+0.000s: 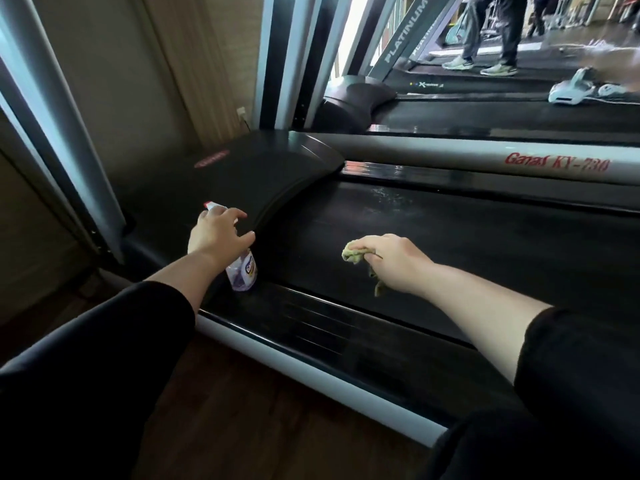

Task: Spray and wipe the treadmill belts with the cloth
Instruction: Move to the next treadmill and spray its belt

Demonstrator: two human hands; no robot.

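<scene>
A clear spray bottle (243,276) with a purple label and a red-tipped nozzle stands upright on the near side rail of the treadmill. My left hand (216,233) lies over its top with fingers spread and fairly straight, hiding the neck and trigger. My right hand (394,259) grips a crumpled green cloth (353,253) just above the black belt (485,251), near its front end. A patch of wet droplets (384,197) shines on the belt's far side.
The black motor cover (242,168) rises left of the belt, with grey uprights (65,161) beyond it. A second treadmill (502,119) behind carries a white handheld device (575,88). Farther back a person's legs (491,36) stand on a third treadmill. Wooden floor (277,427) lies below.
</scene>
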